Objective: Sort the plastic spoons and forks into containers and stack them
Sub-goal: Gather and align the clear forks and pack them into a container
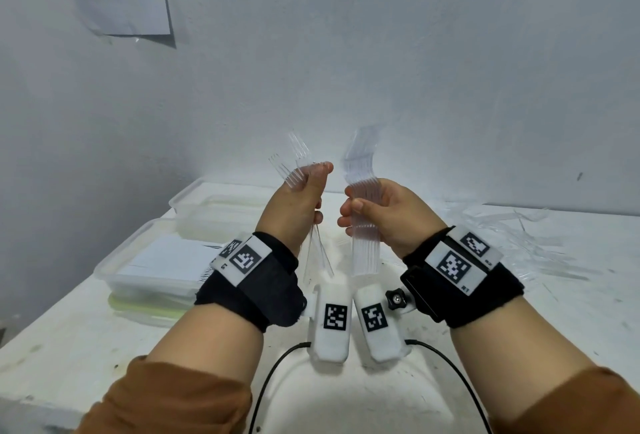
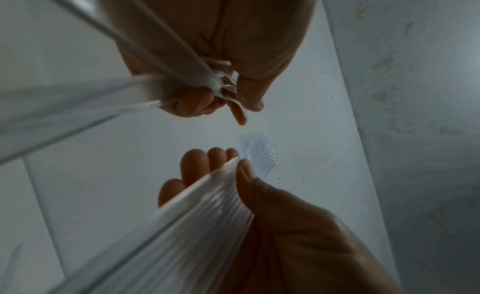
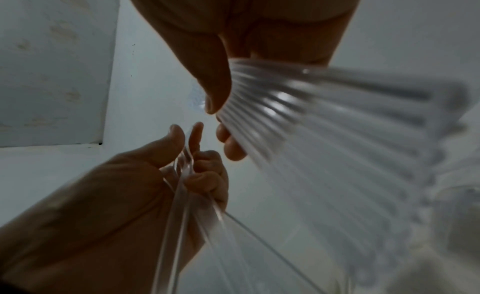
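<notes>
Both hands are raised above the white table (image 1: 415, 381), close together. My left hand (image 1: 320, 191) grips a few clear plastic forks (image 1: 298, 163), splayed apart with tines up and handles hanging below the palm. My right hand (image 1: 353, 210) grips a neat nested stack of clear forks (image 1: 363, 253), tines up. In the left wrist view the left hand (image 2: 221, 97) pinches its loose forks (image 2: 155, 86), with the right hand's fork stack (image 2: 207, 208) below. From the right wrist, the right hand (image 3: 221, 117) clasps the stack (image 3: 298, 123) beside the left hand (image 3: 187, 154).
Clear plastic containers stand at the table's left: a near container (image 1: 138, 281) with white paper inside, resting on a greenish-lidded box (image 1: 145, 309), and another container (image 1: 207, 212) behind. Loose clear cutlery (image 1: 519, 236) is scattered at the right. A white wall rises behind.
</notes>
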